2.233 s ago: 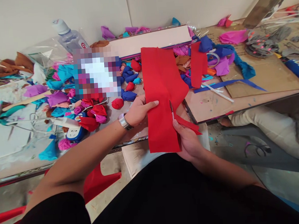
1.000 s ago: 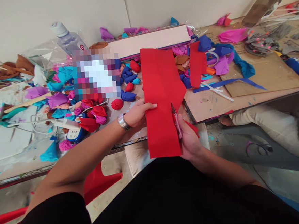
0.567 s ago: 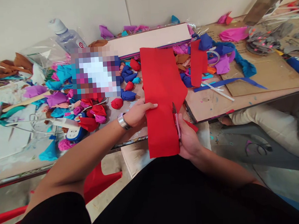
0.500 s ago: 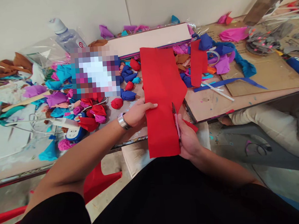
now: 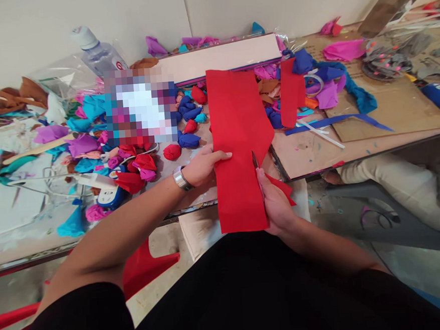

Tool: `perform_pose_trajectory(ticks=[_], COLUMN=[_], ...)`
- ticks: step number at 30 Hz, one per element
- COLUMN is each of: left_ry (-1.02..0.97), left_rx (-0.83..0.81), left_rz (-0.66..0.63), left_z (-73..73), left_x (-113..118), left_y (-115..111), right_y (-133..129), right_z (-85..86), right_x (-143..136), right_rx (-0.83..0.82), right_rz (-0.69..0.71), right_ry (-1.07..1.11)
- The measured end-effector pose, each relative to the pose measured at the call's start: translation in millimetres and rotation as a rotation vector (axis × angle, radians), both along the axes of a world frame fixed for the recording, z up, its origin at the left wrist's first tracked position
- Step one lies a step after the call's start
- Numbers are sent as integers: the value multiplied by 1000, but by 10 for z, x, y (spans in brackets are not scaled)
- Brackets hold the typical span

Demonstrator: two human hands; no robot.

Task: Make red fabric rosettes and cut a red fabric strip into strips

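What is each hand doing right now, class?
Left hand: closed, holding the red sheet.
Right hand: closed, holding scissors.

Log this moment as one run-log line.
left hand: gripping red sheet | right hand: holding scissors at cut | bottle: behind clutter

The only camera sits on the wearer's head, looking forward and steeply down over both arms onto the bench (image 5: pixel 191 189).
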State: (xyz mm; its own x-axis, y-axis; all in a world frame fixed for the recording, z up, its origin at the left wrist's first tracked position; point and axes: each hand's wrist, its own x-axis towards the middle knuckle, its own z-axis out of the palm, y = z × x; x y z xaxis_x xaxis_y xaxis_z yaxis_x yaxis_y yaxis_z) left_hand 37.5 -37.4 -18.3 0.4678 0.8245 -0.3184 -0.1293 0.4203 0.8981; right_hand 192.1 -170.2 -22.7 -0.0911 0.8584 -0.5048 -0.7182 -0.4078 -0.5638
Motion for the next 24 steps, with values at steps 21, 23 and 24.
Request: perform_pose_trajectory(ticks=[21, 23, 24], left_ry=[-11, -19, -24], left_rx=[-40, -41, -40], left_rz=[6, 11, 17], left_z=[28, 30, 33], left_x=[1, 4, 6], left_y=[14, 14, 12], right_y=[-11, -23, -28], right_z=[-18, -17, -13], right_x=[-21, -18, -17], right_rx=[12, 30, 55], right_rz=[-18, -18, -22], right_ry=[43, 44, 44])
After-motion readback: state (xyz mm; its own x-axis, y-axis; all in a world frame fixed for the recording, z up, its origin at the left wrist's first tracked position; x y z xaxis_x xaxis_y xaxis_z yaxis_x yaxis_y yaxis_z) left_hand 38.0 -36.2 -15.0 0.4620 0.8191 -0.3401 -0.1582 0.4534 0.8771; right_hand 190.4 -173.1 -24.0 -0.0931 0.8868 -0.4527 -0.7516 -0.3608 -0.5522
